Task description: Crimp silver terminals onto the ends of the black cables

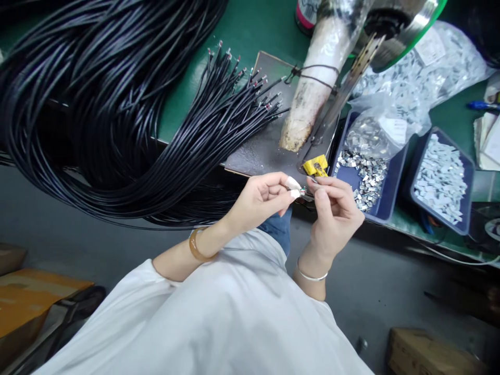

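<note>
My left hand [267, 197], with white tape on its finger and thumb tips, pinches a cable end [302, 191] from which thin coloured wires stick out. Close to its right, my right hand [334, 211] has thumb and forefinger pressed together on something small that I cannot make out. Just beyond the fingertips is a yellow piece [315, 165] of a tool at the table edge. A large bundle of black cables [187, 151] lies to the left, its stripped ends on the table and a grey board [250, 156].
A blue tray [394, 190] holds small metal pieces and a plastic bag; another blue tray [471, 182] holds pale pieces. A wrapped post [312, 88] and a metal lamp-like part [410, 31] rise above the green table [253, 23]. Cardboard boxes [429, 351] stand on the floor.
</note>
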